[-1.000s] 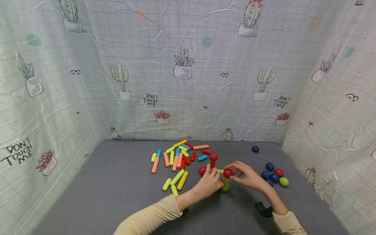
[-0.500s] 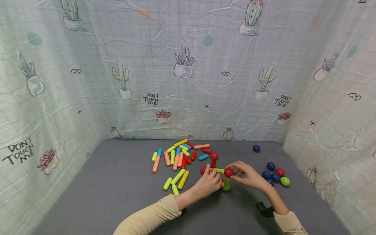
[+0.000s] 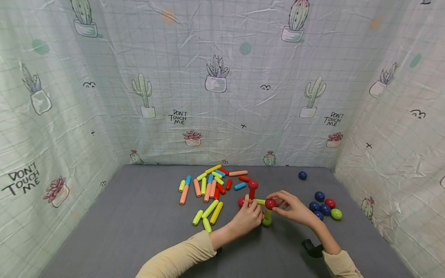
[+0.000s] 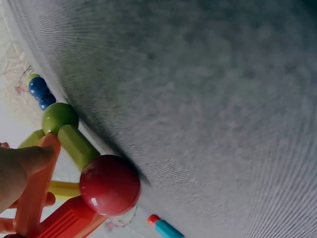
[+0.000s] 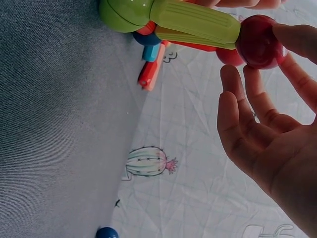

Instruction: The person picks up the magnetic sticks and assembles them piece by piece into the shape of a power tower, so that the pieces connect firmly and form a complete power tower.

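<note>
Both hands are at a construction of coloured rods and balls on the grey table. My left hand [image 3: 247, 216] grips an orange rod [image 4: 38, 191] of it, the thumb lying along the rod in the left wrist view. My right hand [image 3: 293, 208] pinches a red ball [image 5: 260, 42] between thumb and fingertips. That ball sits on the end of a yellow-green rod [image 5: 195, 22], whose other end meets a green ball [image 5: 129, 12] on the table. Another red ball [image 3: 253, 185] tops an upright red rod. The left hand covers part of the construction in the head view.
Loose yellow-green rods [image 3: 210, 209] and many red, blue and salmon rods [image 3: 184, 195] lie left of and behind the construction. On the right are several blue balls [image 3: 325, 209], a red ball [image 3: 330, 203] and a green ball [image 3: 336, 214]. A patterned curtain [image 3: 229, 108] surrounds the table.
</note>
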A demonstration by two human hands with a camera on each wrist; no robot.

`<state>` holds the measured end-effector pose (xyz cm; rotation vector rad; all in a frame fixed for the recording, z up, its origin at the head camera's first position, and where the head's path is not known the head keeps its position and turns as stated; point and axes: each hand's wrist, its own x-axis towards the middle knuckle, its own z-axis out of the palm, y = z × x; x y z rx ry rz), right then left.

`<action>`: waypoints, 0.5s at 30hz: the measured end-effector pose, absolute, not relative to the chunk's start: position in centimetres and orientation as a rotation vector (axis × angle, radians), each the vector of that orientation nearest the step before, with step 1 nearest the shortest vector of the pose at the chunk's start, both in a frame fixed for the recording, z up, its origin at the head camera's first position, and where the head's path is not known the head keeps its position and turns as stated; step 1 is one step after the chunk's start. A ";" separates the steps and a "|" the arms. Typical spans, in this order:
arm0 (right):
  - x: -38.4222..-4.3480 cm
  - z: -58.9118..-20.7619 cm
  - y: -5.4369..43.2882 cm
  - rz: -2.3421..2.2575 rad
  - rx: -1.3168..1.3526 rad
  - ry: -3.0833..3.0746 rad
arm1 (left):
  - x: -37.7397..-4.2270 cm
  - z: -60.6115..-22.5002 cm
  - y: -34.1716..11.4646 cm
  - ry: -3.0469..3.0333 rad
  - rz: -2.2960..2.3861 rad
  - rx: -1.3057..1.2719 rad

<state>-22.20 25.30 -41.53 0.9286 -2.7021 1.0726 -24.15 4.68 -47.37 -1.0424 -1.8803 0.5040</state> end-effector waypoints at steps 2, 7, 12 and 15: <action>-22.3 -41.6 25.3 1.059 0.931 -2.701 | -24.0 -47.0 4.4 -1.895 0.499 -1.057; -22.5 -42.0 25.5 1.048 0.930 -2.761 | -23.9 -45.5 3.1 -1.862 0.416 -1.109; -22.6 -42.8 25.8 1.065 0.947 -2.840 | -24.8 -44.1 1.3 -1.801 0.210 -1.123; -22.6 -43.2 25.8 1.057 0.963 -2.849 | -25.7 -43.8 -0.4 -1.822 0.076 -1.126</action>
